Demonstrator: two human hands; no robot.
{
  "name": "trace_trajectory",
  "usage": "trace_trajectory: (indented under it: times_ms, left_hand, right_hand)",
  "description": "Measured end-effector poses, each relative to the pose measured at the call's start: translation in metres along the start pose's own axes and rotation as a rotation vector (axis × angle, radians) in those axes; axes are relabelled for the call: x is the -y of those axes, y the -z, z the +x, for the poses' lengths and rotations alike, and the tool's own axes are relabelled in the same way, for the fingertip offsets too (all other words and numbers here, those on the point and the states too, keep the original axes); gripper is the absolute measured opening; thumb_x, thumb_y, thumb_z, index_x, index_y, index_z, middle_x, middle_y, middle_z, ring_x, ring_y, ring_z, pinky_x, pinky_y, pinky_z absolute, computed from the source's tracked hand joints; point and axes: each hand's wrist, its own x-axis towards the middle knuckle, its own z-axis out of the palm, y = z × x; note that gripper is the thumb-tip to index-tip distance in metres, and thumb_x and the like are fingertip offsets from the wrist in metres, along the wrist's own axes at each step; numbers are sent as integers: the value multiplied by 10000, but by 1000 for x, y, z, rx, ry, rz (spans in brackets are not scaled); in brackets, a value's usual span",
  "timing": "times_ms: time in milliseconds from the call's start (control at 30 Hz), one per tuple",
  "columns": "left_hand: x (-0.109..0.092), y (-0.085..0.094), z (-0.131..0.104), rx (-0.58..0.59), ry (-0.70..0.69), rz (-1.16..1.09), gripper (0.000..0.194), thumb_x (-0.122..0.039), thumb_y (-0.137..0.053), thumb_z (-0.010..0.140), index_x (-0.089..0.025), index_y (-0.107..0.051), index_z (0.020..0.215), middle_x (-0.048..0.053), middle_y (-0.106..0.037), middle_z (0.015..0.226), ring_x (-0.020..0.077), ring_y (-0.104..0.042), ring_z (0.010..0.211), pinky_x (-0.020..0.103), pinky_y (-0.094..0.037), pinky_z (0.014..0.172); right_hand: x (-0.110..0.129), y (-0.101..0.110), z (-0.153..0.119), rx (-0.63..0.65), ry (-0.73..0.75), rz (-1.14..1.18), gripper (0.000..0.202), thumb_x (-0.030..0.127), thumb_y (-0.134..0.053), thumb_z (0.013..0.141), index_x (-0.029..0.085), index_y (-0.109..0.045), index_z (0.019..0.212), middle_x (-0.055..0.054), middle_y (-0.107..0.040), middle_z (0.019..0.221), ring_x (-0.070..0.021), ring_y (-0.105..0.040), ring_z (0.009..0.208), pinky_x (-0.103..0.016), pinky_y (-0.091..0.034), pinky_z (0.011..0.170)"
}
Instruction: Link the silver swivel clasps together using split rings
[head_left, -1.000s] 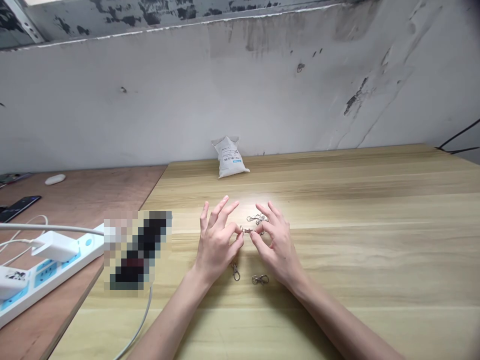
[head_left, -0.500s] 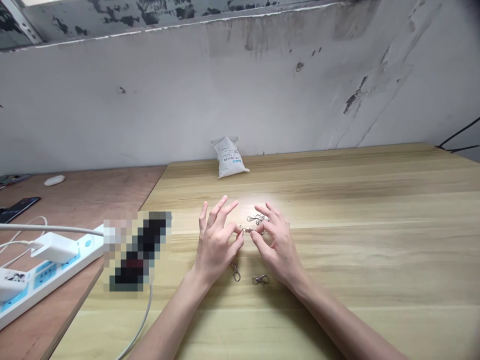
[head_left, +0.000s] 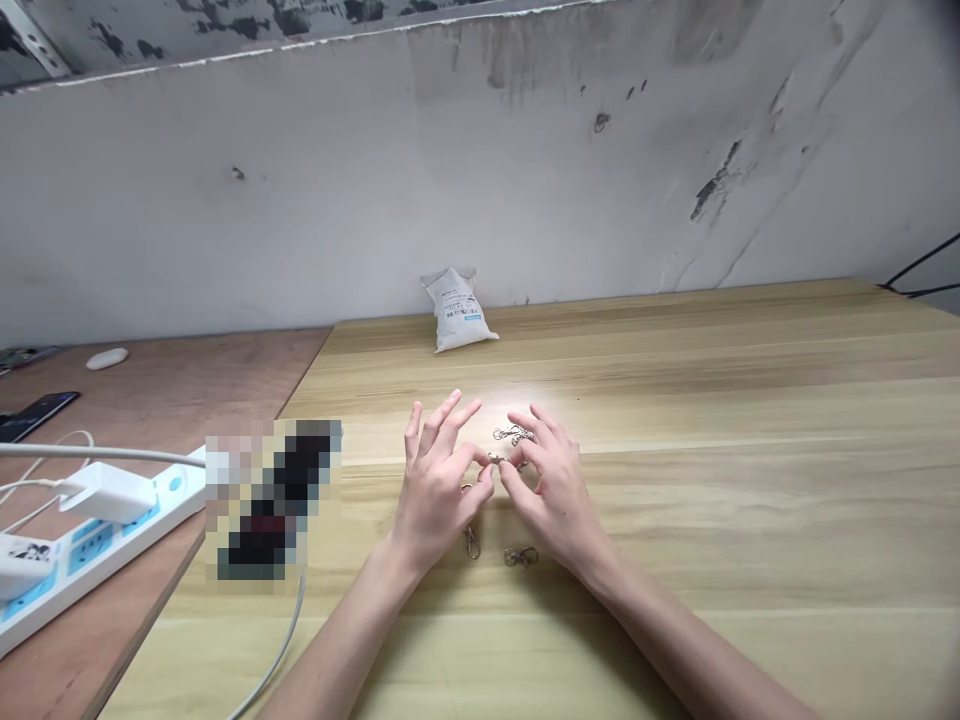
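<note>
Between the thumb and forefinger of my left hand (head_left: 437, 493) and those of my right hand (head_left: 551, 490), a small metal clasp (head_left: 498, 459) is pinched from both sides. Most of it is covered by the fingertips. Several similar clasps (head_left: 510, 434) lie just beyond, partly behind my right fingers. Nearer to me, one metal clasp (head_left: 471, 543) rests beside my left thumb, its upper part hidden by the hand. Another clasp (head_left: 520, 556) lies flat on the wooden table below my right hand.
A white labelled packet (head_left: 459, 310) stands at the table's back by the wall. On the left are a blurred-out object (head_left: 281, 500), a cable, a white power strip (head_left: 97, 555) with plugs, a phone (head_left: 37, 415) and a white oval item (head_left: 107, 358).
My left hand has shifted slightly right, bringing its fingertips closer to those of my right hand. The view has tilted slightly.
</note>
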Motion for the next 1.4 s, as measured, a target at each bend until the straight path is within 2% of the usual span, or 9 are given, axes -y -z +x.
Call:
trace_trajectory:
  times_ms: [333, 733, 1067, 1400]
  left_hand:
    - [10, 4, 1, -11, 28, 49, 125, -195, -611, 866, -208, -665, 755, 71, -573, 1366, 292, -390, 1388, 634, -185, 1162]
    - [6, 4, 1, -13, 15, 49, 149, -214, -608, 874, -208, -664, 737, 68, -577, 1365, 285, -402, 1382, 613, -191, 1168]
    - [6, 4, 1, -18, 6, 50, 138, -203, -609, 872, -205, -661, 744, 69, -573, 1369, 285, -402, 1382, 610, -191, 1170]
    - [2, -4, 0, -102, -81, 92, 116, -153, -597, 869, -178, -645, 766, 106, -568, 1371, 278, -454, 1345, 582, -215, 1170]
  right_hand:
    - [-2, 7, 5, -58, 49, 1, 139, 228, -536, 872, 224, -546, 733, -90, -616, 1259, -310, -410, 1342, -574, -305, 1059]
    - [6, 7, 2, -62, 71, 4, 130, 210, -535, 864, 226, -547, 736, -85, -620, 1260, -299, -423, 1335, -559, -291, 1077]
    - [7, 6, 2, -69, 44, 12, 137, 213, -532, 866, 224, -532, 729, -86, -629, 1244, -299, -436, 1322, -547, -301, 1067]
    - [8, 4, 1, -73, -40, 67, 156, 211, -548, 850, 222, -503, 701, -85, -649, 1196, -303, -443, 1309, -546, -313, 1041]
